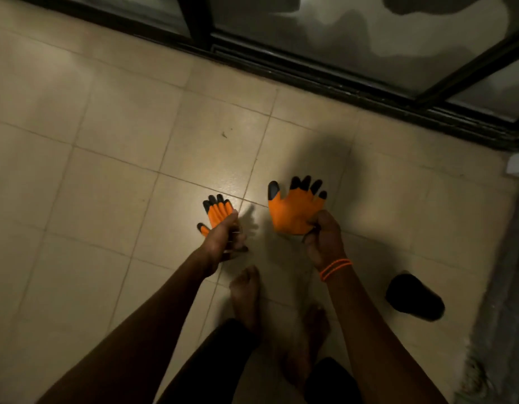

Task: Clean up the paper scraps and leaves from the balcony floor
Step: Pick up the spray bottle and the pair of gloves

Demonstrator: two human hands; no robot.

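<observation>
Each of my hands holds one orange work glove with black fingertips over the beige tiled floor (106,176). My left hand (223,240) grips the cuff of the smaller-looking glove (218,212), whose fingers point away from me. My right hand (323,234), with orange thread bands at the wrist, pinches the cuff of the other glove (293,211), which hangs spread with its fingers fanned out. A tiny dark scrap (224,135) lies on a tile further ahead. My bare feet (246,295) stand below the hands.
A dark-framed sliding glass door (354,80) runs across the top, its track on the floor. A black slipper (414,295) lies to the right of my feet. A rough grey strip (497,301) edges the floor at the right, with a pale object (517,166) at its far end.
</observation>
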